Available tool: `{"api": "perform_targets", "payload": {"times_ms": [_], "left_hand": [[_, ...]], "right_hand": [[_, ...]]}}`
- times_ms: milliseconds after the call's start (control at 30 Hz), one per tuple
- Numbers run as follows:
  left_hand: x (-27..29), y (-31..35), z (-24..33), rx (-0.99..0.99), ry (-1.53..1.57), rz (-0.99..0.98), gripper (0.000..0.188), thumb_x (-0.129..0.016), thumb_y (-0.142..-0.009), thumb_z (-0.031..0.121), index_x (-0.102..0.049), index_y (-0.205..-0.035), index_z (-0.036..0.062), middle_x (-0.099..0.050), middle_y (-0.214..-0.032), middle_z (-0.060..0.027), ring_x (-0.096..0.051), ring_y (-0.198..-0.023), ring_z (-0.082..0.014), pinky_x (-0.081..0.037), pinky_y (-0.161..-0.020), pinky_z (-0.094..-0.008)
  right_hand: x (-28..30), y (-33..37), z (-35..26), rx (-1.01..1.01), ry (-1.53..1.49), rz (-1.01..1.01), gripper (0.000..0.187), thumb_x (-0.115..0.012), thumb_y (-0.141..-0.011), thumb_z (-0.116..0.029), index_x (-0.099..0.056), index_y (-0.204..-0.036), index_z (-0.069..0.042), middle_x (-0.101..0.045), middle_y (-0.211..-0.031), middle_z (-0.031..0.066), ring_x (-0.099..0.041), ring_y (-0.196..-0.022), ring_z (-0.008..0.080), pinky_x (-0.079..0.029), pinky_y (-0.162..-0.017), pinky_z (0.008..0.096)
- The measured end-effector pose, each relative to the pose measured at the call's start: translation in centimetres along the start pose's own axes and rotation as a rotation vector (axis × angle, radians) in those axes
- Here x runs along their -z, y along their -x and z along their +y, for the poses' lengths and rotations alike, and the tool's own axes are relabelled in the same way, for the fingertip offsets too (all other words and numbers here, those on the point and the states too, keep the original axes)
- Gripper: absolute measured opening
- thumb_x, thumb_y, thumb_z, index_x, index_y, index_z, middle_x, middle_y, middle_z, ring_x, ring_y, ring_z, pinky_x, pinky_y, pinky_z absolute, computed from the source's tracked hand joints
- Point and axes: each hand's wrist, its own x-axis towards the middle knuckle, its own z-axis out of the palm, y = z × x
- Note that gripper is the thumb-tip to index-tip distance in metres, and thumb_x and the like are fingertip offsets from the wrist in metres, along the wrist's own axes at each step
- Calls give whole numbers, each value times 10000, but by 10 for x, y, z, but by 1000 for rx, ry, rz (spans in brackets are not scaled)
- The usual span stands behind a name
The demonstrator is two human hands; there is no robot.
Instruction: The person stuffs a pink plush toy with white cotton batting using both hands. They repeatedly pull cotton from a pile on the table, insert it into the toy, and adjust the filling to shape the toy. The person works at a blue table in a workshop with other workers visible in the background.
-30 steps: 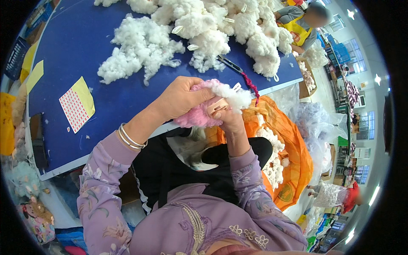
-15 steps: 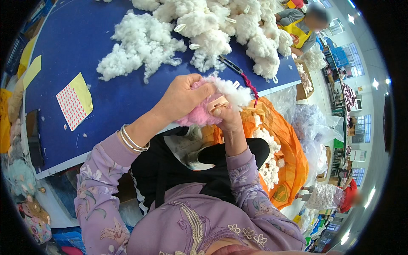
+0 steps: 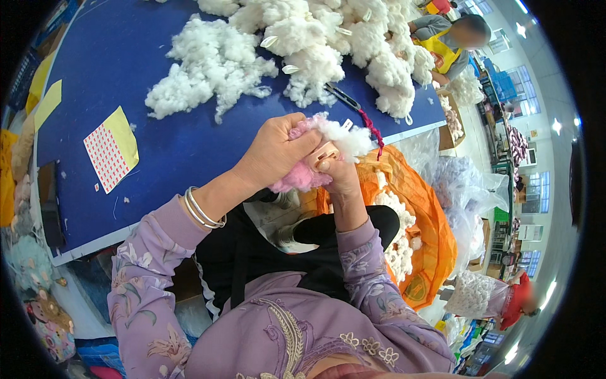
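Observation:
Above my lap, at the table's near edge, I hold a fluffy pink plush piece (image 3: 298,179) with white stuffing (image 3: 349,140) bulging from its upper right side. My left hand (image 3: 270,151) is closed round the plush from the left, its thumb pressed over the top. My right hand (image 3: 344,177) grips it from below right, thumb against a small peach-coloured flat piece (image 3: 325,153) on the plush. Most fingertips are hidden behind the plush. Just beyond lie metal forceps (image 3: 344,96) with a magenta cord (image 3: 372,128) wound on the handle.
Loose white stuffing (image 3: 208,66) and a heap of fluffy cream plush pieces (image 3: 303,50) cover the blue table's (image 3: 82,221) far side. A sticker sheet (image 3: 110,151) lies left. An orange sack (image 3: 435,234) of cream pieces stands right; a co-worker (image 3: 445,50) sits far right.
My left hand has shifted slightly up and to the right, and the plush is squeezed a little differently. Both hands keep their hold. A person in red in the background has moved slightly.

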Motion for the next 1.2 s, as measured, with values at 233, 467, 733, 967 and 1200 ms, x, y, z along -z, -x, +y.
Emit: {"api": "perform_targets", "payload": {"times_ms": [233, 467, 733, 967, 1200], "left_hand": [[-2, 3, -4, -13, -65, 13, 173, -586, -941, 153, -637, -903, -8, -629, -803, 16, -529, -725, -21, -464, -623, -225], [2, -3, 0, 39, -38, -26, 201, -581, -945, 169, -634, -920, -24, -648, -822, -13, -550, -737, -50, -478, -646, -253], [10, -14, 28, -934, -863, 467, 220, -735, -777, 120, -591, -929, 52, -599, -801, -79, -610, -718, -250, -500, -664, -351], [3, 5, 23, -760, -701, 83, 247, -788, -715, 118, -640, -903, 59, -608, -984, -83, -634, -842, -242, -533, -705, -330], [0, 5, 18, -692, -768, 157, 407, -821, -672, 163, -621, -1001, 33, -594, -1023, -105, -620, -916, -278, -530, -788, -351]], "right_hand": [[2, 3, -1, -31, 19, 18, 610, -807, -675, -175, -572, -1213, -8, -639, -1014, 48, -628, -894, 138, -520, -779, 263], [-9, 3, 0, 22, 9, 54, 601, -780, -733, -176, -535, -1250, 6, -624, -1080, 80, -638, -926, 167, -541, -815, 298], [-7, 0, 0, 34, -18, 35, 556, -727, -798, -210, -528, -1262, 20, -637, -1121, 104, -650, -978, 199, -544, -841, 319], [-1, -2, 5, 55, -1, 65, 463, -603, -922, -316, -543, -1236, 19, -639, -1093, 97, -634, -1021, 201, -525, -861, 322], [-23, -12, 4, 131, -99, 268, 336, -543, -971, -325, -597, -1096, -19, -639, -988, 75, -638, -860, 158, -535, -720, 291]]}}
